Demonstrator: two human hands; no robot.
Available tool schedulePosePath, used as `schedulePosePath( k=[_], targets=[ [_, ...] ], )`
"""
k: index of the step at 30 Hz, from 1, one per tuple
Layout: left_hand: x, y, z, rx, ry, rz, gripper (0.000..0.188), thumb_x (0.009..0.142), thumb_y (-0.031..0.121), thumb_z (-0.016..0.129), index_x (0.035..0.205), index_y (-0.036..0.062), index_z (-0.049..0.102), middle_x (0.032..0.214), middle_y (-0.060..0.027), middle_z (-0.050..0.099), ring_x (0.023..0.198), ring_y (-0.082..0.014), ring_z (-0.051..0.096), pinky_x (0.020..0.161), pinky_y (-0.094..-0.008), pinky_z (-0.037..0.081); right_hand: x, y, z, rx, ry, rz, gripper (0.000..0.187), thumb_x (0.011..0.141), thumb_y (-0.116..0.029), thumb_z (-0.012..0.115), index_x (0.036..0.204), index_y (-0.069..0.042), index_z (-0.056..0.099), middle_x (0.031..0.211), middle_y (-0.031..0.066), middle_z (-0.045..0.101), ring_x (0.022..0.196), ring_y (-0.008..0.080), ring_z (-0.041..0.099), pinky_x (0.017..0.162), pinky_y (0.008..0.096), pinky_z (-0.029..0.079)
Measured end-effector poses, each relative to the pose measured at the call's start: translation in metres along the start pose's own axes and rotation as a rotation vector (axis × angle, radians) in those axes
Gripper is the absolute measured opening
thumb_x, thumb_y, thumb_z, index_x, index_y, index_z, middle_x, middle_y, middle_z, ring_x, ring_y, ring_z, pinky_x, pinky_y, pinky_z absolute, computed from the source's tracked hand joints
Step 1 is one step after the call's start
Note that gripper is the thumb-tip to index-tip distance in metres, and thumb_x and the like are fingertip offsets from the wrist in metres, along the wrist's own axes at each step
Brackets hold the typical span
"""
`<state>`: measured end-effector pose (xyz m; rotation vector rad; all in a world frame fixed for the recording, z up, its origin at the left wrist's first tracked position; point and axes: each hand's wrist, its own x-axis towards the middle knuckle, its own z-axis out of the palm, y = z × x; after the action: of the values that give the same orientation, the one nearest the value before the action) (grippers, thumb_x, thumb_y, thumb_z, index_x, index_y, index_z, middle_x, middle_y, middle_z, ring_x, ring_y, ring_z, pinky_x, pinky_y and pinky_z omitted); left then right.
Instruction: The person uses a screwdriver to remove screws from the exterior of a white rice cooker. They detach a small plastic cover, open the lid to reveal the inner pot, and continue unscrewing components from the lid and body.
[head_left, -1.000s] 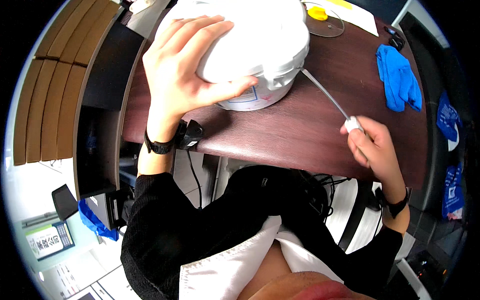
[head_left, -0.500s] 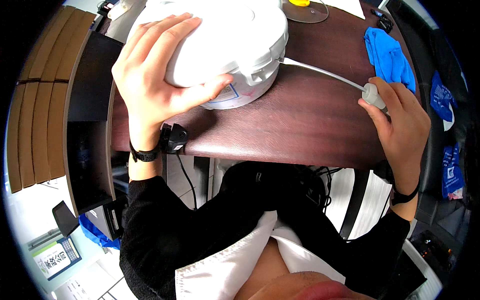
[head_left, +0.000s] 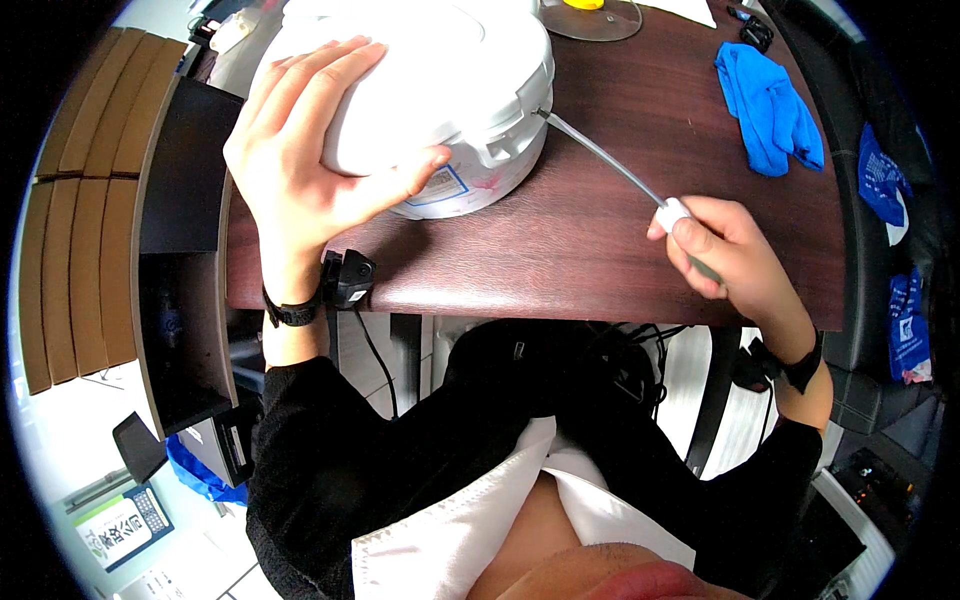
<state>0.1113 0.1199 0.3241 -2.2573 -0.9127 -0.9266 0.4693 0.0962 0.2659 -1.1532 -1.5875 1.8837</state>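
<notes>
A white, rounded appliance with a lid (head_left: 430, 75), like a rice cooker, stands on the table. My left hand (head_left: 300, 150) lies on its left part, fingers spread over the lid and thumb stretched along the front. In my right hand (head_left: 735, 250) is a screwdriver (head_left: 605, 157) with a long thin metal shaft and a pale handle. Fingers and thumb close round that handle. The shaft slants up to the left, and its tip meets or nearly meets the appliance's right side below the lid rim; contact is unclear. A blue-framed label (head_left: 447, 185) shows beneath my thumb.
Blue cloth (head_left: 765, 110) lies on the dark red-brown table (head_left: 600, 270) at the right. Behind is a glass lid (head_left: 600, 22) with a yellow knob. A small black device (head_left: 348, 278) with a cable sits by my left wrist. Brown boxes (head_left: 80, 270) stand at the left.
My right hand has moved left and slightly down, turning so the screwdriver slants more steeply. The appliance appears shifted slightly left in view. My left hand still rests on it.
</notes>
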Motion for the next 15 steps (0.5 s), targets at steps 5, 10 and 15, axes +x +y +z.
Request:
schedulePosePath(
  k=[5,10,15],
  targets=[
    [-0.002,-0.003,0.001,0.001,0.010,-0.004,0.065,0.065,0.057,0.080,0.100,0.0034,0.072,0.098,-0.0122,0.072,0.094,-0.0260,0.070,0.083,-0.0385,0.055,0.006,-0.003,0.001,-1.164,0.631,-0.754,0.032,0.080,-0.026,0.076,0.099,-0.004,0.066,0.076,0.0057,0.060,0.064,0.0193,0.061,0.054,0.0295,0.045],
    [-0.002,0.006,-0.006,-0.003,-0.075,-0.050,0.063,0.068,0.046,0.079,0.107,-0.0028,0.069,0.106,-0.0189,0.070,0.099,-0.0298,0.068,0.087,-0.0385,0.053,0.000,-0.022,-0.002,-1.348,0.701,-0.747,0.032,0.077,-0.028,0.077,0.097,-0.007,0.067,0.076,0.0059,0.061,0.063,0.0220,0.060,0.054,0.0301,0.045],
    [0.000,0.007,-0.005,0.002,-0.078,-0.034,0.063,0.069,0.045,0.079,0.108,-0.0033,0.069,0.106,-0.0193,0.070,0.099,-0.0298,0.068,0.088,-0.0386,0.053,0.008,0.003,0.000,-0.780,0.343,-0.567,0.022,0.089,-0.023,0.068,0.096,-0.003,0.065,0.067,0.0045,0.055,0.058,0.0103,0.055,0.051,0.0254,0.041]
  ],
)
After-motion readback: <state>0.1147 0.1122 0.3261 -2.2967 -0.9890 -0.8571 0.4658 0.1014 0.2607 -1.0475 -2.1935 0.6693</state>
